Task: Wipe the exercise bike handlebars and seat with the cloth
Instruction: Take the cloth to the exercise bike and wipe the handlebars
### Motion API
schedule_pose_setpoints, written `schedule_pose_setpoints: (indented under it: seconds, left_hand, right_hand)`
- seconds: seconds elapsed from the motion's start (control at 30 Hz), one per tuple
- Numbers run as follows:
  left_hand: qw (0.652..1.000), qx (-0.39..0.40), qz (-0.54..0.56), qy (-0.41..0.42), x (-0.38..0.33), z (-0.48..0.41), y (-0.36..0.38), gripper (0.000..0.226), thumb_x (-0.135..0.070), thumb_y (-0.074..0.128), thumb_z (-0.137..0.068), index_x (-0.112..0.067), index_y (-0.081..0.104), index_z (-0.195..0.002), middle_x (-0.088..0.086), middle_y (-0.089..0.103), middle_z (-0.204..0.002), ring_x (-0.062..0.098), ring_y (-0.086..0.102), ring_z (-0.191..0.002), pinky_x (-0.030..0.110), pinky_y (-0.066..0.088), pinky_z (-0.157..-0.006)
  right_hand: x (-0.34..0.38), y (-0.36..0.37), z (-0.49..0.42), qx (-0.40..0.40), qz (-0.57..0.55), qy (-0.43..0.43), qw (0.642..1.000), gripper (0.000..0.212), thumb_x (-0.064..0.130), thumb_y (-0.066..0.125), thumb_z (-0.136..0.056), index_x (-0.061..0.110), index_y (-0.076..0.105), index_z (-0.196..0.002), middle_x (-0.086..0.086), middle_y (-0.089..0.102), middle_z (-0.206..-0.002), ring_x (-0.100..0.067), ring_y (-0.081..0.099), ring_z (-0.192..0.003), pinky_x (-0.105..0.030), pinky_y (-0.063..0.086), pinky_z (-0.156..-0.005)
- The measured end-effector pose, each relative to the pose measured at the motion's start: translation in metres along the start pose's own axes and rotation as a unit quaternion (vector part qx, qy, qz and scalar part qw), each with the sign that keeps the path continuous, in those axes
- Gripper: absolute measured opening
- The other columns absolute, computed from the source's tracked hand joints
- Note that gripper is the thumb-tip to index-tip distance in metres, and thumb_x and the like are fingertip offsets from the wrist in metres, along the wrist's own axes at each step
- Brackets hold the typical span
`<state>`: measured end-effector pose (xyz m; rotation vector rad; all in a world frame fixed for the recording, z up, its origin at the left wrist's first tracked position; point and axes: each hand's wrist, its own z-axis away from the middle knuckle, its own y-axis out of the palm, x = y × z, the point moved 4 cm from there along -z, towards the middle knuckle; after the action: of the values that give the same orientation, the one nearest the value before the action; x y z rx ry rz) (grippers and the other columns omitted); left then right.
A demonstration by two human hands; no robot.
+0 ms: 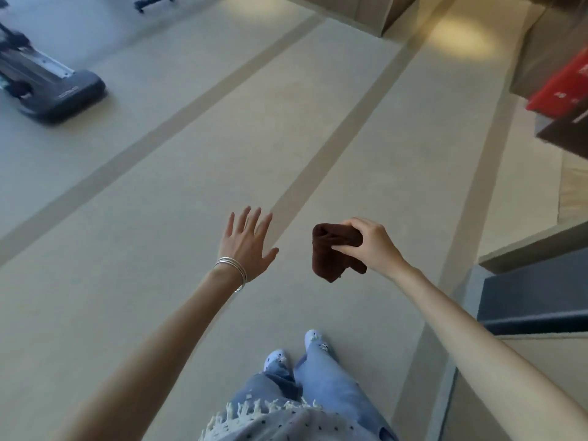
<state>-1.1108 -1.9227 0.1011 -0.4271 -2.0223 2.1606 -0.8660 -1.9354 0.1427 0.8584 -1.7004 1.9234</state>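
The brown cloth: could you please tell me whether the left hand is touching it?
Apart. The head view shows floor between the open left hand and the brown cloth, which only the right hand holds.

Both bare arms reach forward and down from the lower edge of the view, elbows slightly bent. The left grip point(246, 246) is spread wide with its back to the camera, fingers straight and apart, thumb out to the side, holding nothing. Thin silver bangles point(234, 270) circle its wrist. The right grip point(370, 246) is curled, fingers above and thumb below, pinching a folded dark brown cloth point(331, 254) that hangs from it. The two grips do not touch.
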Motion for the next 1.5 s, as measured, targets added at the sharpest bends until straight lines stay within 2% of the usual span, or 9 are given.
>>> schedule_pose_setpoints:
  seconds: [0.17, 0.37, 0.53, 0.73, 0.87, 1.03, 1.17, 1.33, 1.5]
  left_hand:
    - [0.996, 0.007, -0.004, -0.087, 0.073, 0.001, 0.003, 0.074, -0.054, 0.041, -0.088, -0.018, 0.014, -0.147, 0.008, 0.016, -0.157, 0.026, 0.007, -0.145, 0.046, 0.002, -0.117]
    - [0.987, 0.009, -0.016, -0.160, 0.148, -0.053, -0.007, 0.074, -0.055, 0.039, -0.089, -0.021, 0.009, -0.148, 0.006, 0.012, -0.157, 0.026, 0.004, -0.145, 0.045, 0.001, -0.117]
    - [0.982, -0.004, -0.028, -0.186, 0.203, -0.129, -0.037, 0.073, -0.054, 0.037, -0.089, -0.021, 0.009, -0.148, 0.006, 0.011, -0.158, 0.026, 0.003, -0.145, 0.045, 0.001, -0.118]
    - [0.974, -0.029, -0.030, -0.224, 0.266, -0.189, -0.062, 0.072, -0.054, 0.037, -0.090, -0.020, 0.011, -0.148, 0.006, 0.014, -0.157, 0.027, 0.005, -0.145, 0.044, 0.003, -0.117]
    - [0.969, -0.031, -0.025, -0.244, 0.314, -0.220, -0.066, 0.071, -0.053, 0.038, -0.089, -0.020, 0.014, -0.148, 0.007, 0.016, -0.156, 0.028, 0.007, -0.145, 0.045, 0.005, -0.117]
    - [0.972, -0.023, -0.021, -0.234, 0.385, -0.276, -0.067, 0.070, -0.052, 0.039, -0.090, -0.020, 0.016, -0.147, 0.006, 0.019, -0.156, 0.028, 0.009, -0.145, 0.044, 0.006, -0.118]
    - [0.977, -0.027, -0.012, -0.211, 0.451, -0.332, -0.076, 0.067, -0.050, 0.039, -0.090, -0.019, 0.018, -0.147, 0.005, 0.021, -0.155, 0.027, 0.012, -0.144, 0.042, 0.007, -0.118]
    - [0.983, -0.017, 0.005, -0.182, 0.540, -0.406, -0.105, 0.065, -0.047, 0.042, -0.091, -0.020, 0.020, -0.146, 0.004, 0.023, -0.155, 0.026, 0.019, -0.142, 0.041, 0.012, -0.117]
    - [0.985, -0.016, -0.012, -0.170, 0.616, -0.469, -0.127, 0.064, -0.047, 0.042, -0.091, -0.021, 0.022, -0.146, 0.005, 0.024, -0.154, 0.028, 0.020, -0.141, 0.041, 0.014, -0.116]
  right_hand:
    - [0.037, 0.043, -0.081, 0.067, -0.005, -0.065, 0.996, 0.022, 0.013, 0.079, -0.072, 0.015, 0.065, -0.088, 0.015, 0.057, -0.077, 0.000, 0.053, -0.074, -0.004, 0.036, -0.069]
    - [0.068, 0.077, -0.196, 0.123, -0.024, -0.123, 0.984, 0.021, 0.013, 0.077, -0.074, 0.014, 0.066, -0.092, 0.004, 0.065, -0.085, -0.010, 0.058, -0.080, -0.008, 0.040, -0.070]
    - [0.102, 0.085, -0.302, 0.131, -0.062, -0.176, 0.974, 0.031, 0.008, 0.078, -0.072, 0.020, 0.069, -0.100, 0.025, 0.061, -0.087, 0.013, 0.056, -0.085, -0.002, 0.038, -0.076]
    - [0.144, 0.097, -0.407, 0.124, -0.124, -0.197, 0.965, 0.037, 0.004, 0.081, -0.067, 0.018, 0.069, -0.099, 0.006, 0.066, -0.090, 0.000, 0.060, -0.085, -0.008, 0.043, -0.077]
    - [0.168, 0.112, -0.464, 0.127, -0.151, -0.195, 0.961, 0.035, 0.006, 0.081, -0.068, 0.024, 0.068, -0.095, 0.012, 0.067, -0.089, 0.006, 0.060, -0.084, -0.006, 0.042, -0.077]
    - [0.190, 0.145, -0.538, 0.128, -0.119, -0.200, 0.964, 0.029, 0.006, 0.081, -0.069, 0.015, 0.070, -0.094, 0.012, 0.065, -0.084, 0.009, 0.059, -0.082, -0.005, 0.041, -0.076]
    - [0.219, 0.163, -0.610, 0.104, -0.131, -0.187, 0.968, 0.029, 0.005, 0.080, -0.070, 0.018, 0.069, -0.093, 0.016, 0.065, -0.084, 0.009, 0.059, -0.080, -0.005, 0.042, -0.074]
    - [0.262, 0.179, -0.707, 0.072, -0.123, -0.161, 0.977, 0.029, 0.005, 0.080, -0.070, 0.017, 0.069, -0.094, 0.009, 0.066, -0.086, 0.009, 0.059, -0.080, -0.006, 0.043, -0.074]
    - [0.287, 0.194, -0.784, 0.095, -0.100, -0.155, 0.978, 0.028, 0.008, 0.080, -0.070, 0.016, 0.069, -0.094, 0.008, 0.065, -0.085, 0.008, 0.058, -0.079, -0.004, 0.041, -0.073]
